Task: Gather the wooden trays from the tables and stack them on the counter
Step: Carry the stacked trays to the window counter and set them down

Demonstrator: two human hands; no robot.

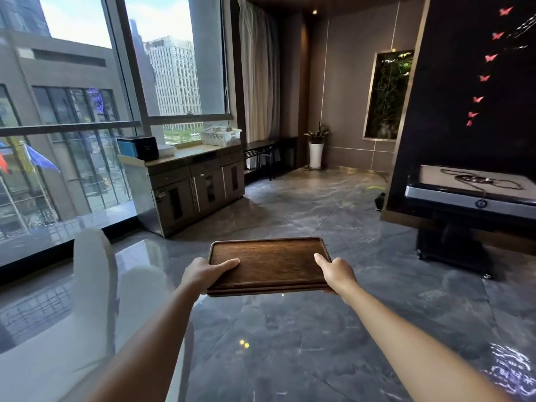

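A dark wooden tray (269, 264) is held level in front of me over the floor, and its near edge shows a second layer under it, like another tray beneath. My left hand (203, 272) grips the left near corner with the thumb on top. My right hand (336, 272) grips the right near corner the same way. The counter (185, 153), a light top over dark cabinets, stands by the window ahead to the left, well beyond the tray.
On the counter sit a black box (142, 147), white plates (166, 150) and a white basket (220, 136). A table (470, 188) with a cable on it stands at the right. A potted plant (316, 147) is in the far corner. The floor is glossy grey marble.
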